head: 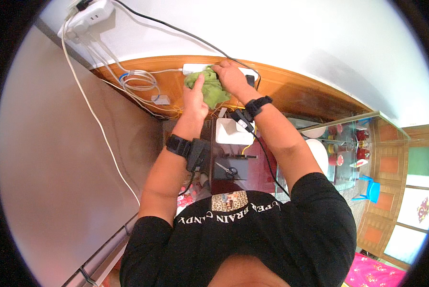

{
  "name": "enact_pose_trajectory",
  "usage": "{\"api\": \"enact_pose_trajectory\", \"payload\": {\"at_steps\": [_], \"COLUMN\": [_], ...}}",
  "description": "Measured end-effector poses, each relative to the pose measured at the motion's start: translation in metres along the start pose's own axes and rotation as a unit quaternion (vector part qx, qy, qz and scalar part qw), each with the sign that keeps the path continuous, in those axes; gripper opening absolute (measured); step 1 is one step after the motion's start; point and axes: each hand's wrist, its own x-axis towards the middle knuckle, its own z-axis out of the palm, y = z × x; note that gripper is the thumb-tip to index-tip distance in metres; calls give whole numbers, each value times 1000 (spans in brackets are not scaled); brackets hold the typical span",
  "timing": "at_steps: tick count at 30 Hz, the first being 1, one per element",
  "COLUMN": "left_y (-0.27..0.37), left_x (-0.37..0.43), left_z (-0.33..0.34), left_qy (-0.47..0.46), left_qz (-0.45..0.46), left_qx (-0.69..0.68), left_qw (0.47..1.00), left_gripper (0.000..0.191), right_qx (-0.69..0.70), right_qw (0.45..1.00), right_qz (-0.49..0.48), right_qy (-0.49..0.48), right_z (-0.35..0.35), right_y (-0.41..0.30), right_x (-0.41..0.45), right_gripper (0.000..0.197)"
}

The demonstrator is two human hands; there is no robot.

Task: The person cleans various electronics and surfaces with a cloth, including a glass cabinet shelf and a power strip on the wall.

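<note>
A crumpled green cloth (214,94) lies between my two hands, against a white power strip (194,69) on the wooden wall panel. My left hand (194,100) grips the cloth from its left side, thumb pointing up along it. My right hand (232,77) is at the cloth's upper right edge, its fingertips bent over the edge of the strip; part of the strip is hidden behind the hand and cloth. A black plug (250,80) sits at the strip's right end, with a black cable (185,32) rising from there to the upper left.
Coiled white cables (139,80) hang left of the cloth, below a wall-mounted white socket block (96,16). Beneath my hands are a white plastic box (232,138), scissors (230,171) and loose yellow wires. A glass-sided cabinet (343,154) with jars stands at right; a blue chair (373,190) is beyond it.
</note>
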Motion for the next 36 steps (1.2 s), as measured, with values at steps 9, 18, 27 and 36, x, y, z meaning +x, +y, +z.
{"api": "enact_pose_trajectory", "payload": {"at_steps": [9, 18, 27, 36], "left_y": [-37, -49, -89, -120], "left_x": [-42, -23, -22, -51], "left_z": [10, 21, 67, 87], "left_qy": [-59, 29, -77, -99], "left_qz": [-113, -155, -221, -225], "left_qx": [-75, -103, -131, -30], "left_qw": [989, 982, 963, 969], "left_gripper": [28, 32, 30, 29], "right_qx": [1, -159, -145, 402], "right_qw": [996, 986, 989, 834], "right_qz": [84, -37, 13, 377], "right_qy": [-11, -37, -36, -3], "right_z": [-28, 15, -7, -11], "right_y": [10, 18, 85, 135], "right_x": [-18, -19, -53, -133], "right_gripper": [18, 18, 15, 17]}}
